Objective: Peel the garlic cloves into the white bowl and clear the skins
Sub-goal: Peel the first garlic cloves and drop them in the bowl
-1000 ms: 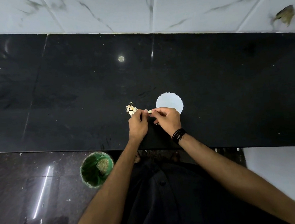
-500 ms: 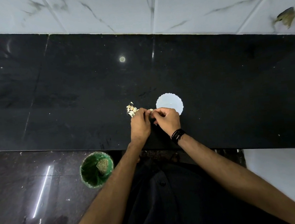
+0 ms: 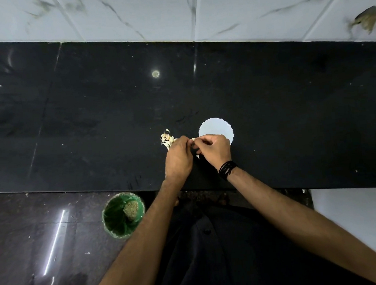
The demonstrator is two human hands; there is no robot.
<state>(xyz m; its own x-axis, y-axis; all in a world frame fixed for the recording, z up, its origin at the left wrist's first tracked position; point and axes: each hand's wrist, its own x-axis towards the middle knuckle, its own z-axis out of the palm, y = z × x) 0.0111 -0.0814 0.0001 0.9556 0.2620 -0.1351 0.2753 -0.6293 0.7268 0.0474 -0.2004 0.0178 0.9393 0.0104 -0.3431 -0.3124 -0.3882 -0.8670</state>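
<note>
Two hands' fingers (image 3: 193,144) pinch one mostly hidden garlic clove (image 3: 193,139) beside white bowl (image 3: 215,126).

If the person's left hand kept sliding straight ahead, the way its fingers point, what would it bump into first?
Most likely the pile of garlic cloves, lying just beyond the left hand knuckles. Past that the black counter looks bare up to the tiled wall, though depth is hard to judge from above.
</note>
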